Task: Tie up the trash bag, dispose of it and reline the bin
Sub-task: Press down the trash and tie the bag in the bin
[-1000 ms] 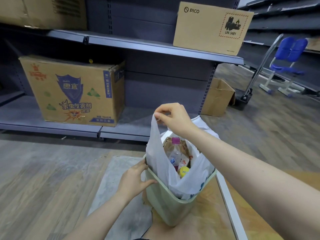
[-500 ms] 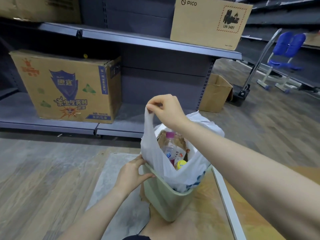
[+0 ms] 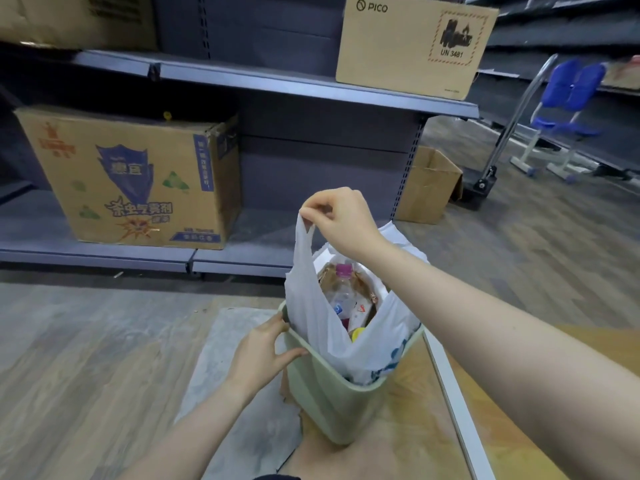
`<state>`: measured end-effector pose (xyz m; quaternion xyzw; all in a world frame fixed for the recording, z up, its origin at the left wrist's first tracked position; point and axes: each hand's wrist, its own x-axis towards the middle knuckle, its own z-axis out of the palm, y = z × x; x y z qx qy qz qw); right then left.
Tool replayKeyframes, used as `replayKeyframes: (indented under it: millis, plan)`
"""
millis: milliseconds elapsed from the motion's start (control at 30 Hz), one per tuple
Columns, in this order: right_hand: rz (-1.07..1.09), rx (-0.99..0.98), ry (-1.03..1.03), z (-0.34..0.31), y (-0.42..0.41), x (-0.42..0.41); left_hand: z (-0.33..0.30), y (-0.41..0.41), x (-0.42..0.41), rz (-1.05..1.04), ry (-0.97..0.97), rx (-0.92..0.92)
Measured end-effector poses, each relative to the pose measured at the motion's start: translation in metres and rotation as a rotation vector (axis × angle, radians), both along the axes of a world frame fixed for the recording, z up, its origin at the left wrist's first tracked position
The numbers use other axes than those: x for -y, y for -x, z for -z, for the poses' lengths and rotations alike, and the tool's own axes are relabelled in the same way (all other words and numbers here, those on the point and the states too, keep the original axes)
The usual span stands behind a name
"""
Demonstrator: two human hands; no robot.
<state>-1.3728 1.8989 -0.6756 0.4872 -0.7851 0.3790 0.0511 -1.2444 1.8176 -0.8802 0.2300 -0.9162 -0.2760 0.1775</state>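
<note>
A pale green bin (image 3: 332,403) stands on the floor in front of me. A white plastic trash bag (image 3: 311,306) lines it, holding a clear bottle with a pink cap (image 3: 343,282) and other rubbish. My right hand (image 3: 343,223) pinches the bag's left handle and holds it stretched up above the bin. My left hand (image 3: 263,351) grips the bin's left rim, thumb on the near edge. The bag's far handle is hidden behind my right wrist.
Grey metal shelving runs behind the bin, with a large printed carton (image 3: 138,181) on the lowest shelf and a PICO box (image 3: 412,43) above. An open cardboard box (image 3: 429,188), a trolley (image 3: 491,168) and a blue chair (image 3: 568,109) stand to the right.
My right hand has lifted the bag handle a little higher, so more of the bag stands out of the bin. My left hand stays on the rim.
</note>
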Motion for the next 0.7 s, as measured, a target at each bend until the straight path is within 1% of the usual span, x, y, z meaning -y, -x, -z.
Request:
replayKeyframes:
  millis: [100,233,400,533,633,700]
  plan:
    - [-0.012,0.059,-0.035,-0.004,0.0,-0.001,0.003,-0.003,0.001,0.031,0.031,-0.009]
    - [0.001,0.076,-0.078,-0.005,0.006,-0.007,-0.003,-0.003,0.002,0.062,0.064,0.085]
    - [0.021,-0.007,-0.111,-0.001,0.01,-0.024,-0.015,-0.003,0.015,0.228,0.285,0.239]
    - [-0.012,-0.08,-0.169,-0.002,0.012,-0.035,-0.024,-0.001,0.024,0.343,0.408,0.409]
    - [-0.046,-0.112,-0.166,0.001,0.01,-0.043,-0.042,0.003,0.026,0.287,0.577,0.466]
    - [-0.067,-0.133,-0.161,0.004,0.011,-0.048,-0.058,0.005,0.031,0.225,0.673,0.37]
